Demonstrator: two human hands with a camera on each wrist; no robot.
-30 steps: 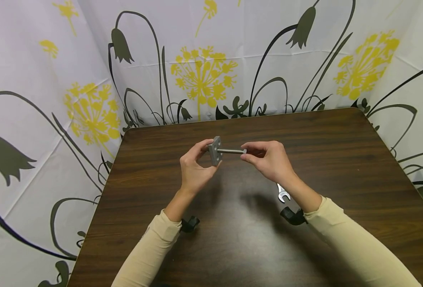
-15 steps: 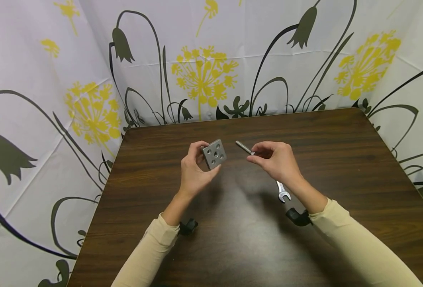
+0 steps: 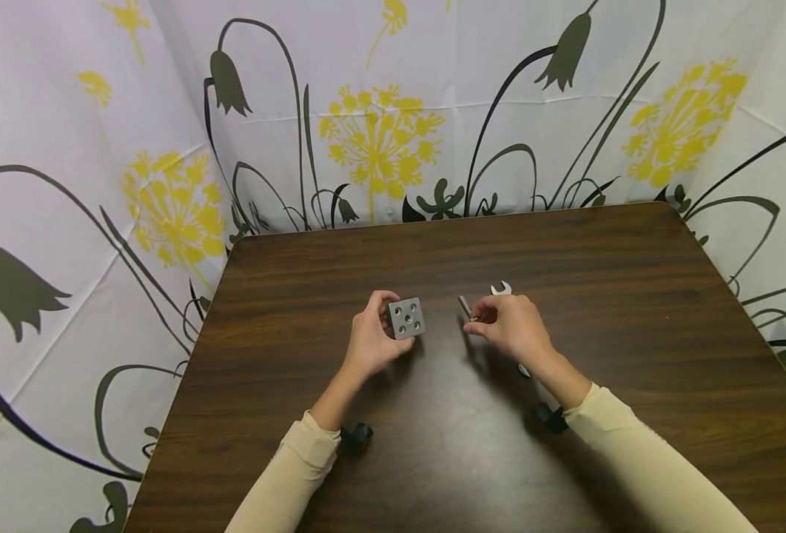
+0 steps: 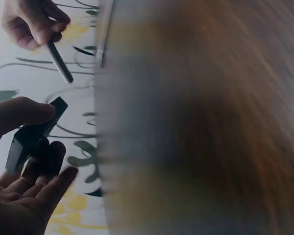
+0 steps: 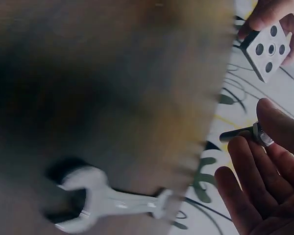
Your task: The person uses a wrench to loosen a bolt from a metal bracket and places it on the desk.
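My left hand grips a square grey metal plate with several round holes, thumb on one edge and fingers on the opposite side. In the right wrist view the plate turns its holed face to the camera. Just to the right, my right hand pinches a hex bolt by its head. The bolt's shank sticks out toward the plate, with a gap between the two. Beneath the right hand an open-end wrench lies on the table, its middle hidden by that hand.
The brown wood-grain table backs onto a white curtain printed with yellow and grey flowers. Black camera mounts sit at both wrists, low over the tabletop.
The bolt, earlier in line with the plate's middle and touching it, is now drawn away. The plate's holed face has turned toward the head camera. Both hands have come lower, nearer the table.
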